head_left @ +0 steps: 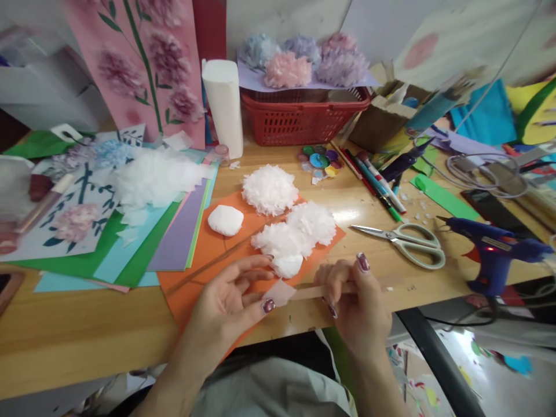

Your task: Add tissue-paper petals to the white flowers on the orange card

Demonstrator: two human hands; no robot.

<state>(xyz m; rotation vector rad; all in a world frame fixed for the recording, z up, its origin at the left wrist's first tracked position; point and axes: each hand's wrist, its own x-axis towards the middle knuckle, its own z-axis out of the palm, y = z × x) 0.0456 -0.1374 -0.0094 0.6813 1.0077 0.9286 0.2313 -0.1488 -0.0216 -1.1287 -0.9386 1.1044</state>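
Between thumb and fingers, my left hand (pixel 232 298) pinches a small white tissue-paper square (pixel 280 292). My right hand (pixel 354 295) is closed around a thin flat wooden stick (pixel 310 292), whose tip meets the square. Just beyond my fingers, white ruffled paper puffs (pixel 280 237) rest on an orange sheet (pixel 200 260), one with a smooth white end (pixel 287 265) facing me. Another fluffy white puff (pixel 270 189) sits farther back. A smooth white lump (pixel 225 220) lies to its left. Part of the stick is hidden in my right hand.
Scissors (pixel 402 240) and a blue glue gun (pixel 495 249) with a lit red light lie to the right. A pile of white tissue squares (pixel 156 174) covers coloured papers at left. A red basket (pixel 304 119) with pastel puffs and a white paper roll (pixel 226 110) stand behind.
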